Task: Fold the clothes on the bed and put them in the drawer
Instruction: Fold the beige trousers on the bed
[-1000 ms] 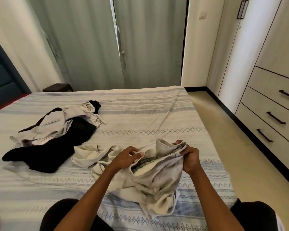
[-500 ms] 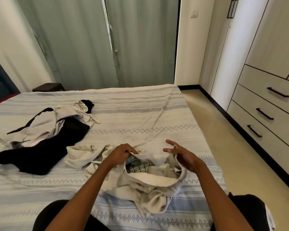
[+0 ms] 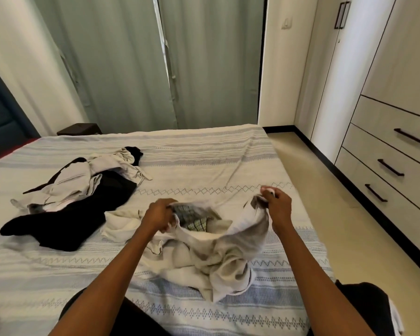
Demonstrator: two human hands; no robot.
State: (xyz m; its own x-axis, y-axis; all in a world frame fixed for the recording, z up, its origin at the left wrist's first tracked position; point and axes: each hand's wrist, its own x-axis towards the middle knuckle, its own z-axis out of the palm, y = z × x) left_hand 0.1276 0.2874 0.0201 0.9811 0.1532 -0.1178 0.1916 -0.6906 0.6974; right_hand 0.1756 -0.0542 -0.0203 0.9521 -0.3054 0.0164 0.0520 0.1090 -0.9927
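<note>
A crumpled beige garment with a plaid lining (image 3: 218, 253) lies on the near part of the bed (image 3: 204, 163). My left hand (image 3: 159, 215) grips its waistband on the left. My right hand (image 3: 278, 206) pinches the waistband's other end and holds it stretched out to the right, a little above the bed. A pile of black and beige clothes (image 3: 78, 195) lies to the left. The drawers (image 3: 395, 163) in the wardrobe on the right are closed.
A strip of bare floor (image 3: 325, 190) runs between the bed and the wardrobe. Green curtains (image 3: 155, 61) hang behind the bed. A dark headboard (image 3: 3, 110) and a small dark bedside table (image 3: 80, 129) stand at the far left. My knees show at the bottom edge.
My right hand, open half a second ago, has taken hold of the waistband and pulled it out to the right. My left hand keeps its grip. The garment's opening is now spread wide.
</note>
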